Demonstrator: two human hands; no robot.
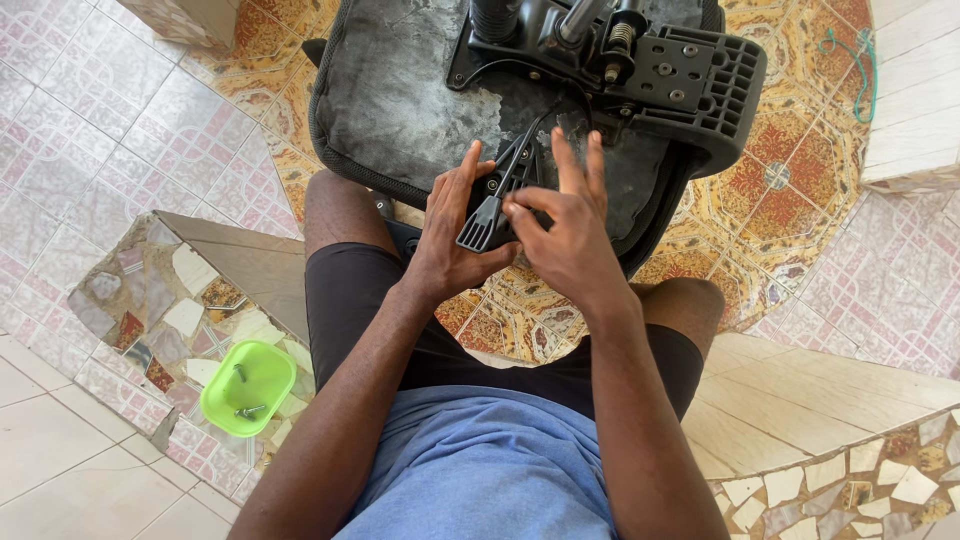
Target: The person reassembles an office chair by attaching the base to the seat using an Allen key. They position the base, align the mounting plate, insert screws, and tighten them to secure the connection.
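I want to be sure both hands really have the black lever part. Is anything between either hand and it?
Nothing visible. The left hand wraps the black plastic lever from the side, and the right hand pinches it directly. Its cable runs up toward the chair mechanism, clear of the fingers.

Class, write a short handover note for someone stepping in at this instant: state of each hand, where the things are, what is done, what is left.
Left hand: gripping a black plastic lever handle with cables running from it.
Right hand: fingertips pinching the same handle from the other side.
Chair seat: upside down on the patterned floor, against the knees; black mechanism plate on its underside.
Green bowl: on the ledge at the left, a few screws inside.
Done: screws appear to be out.
Left: the handle is loose in the hands, apparently not yet fixed anywhere.
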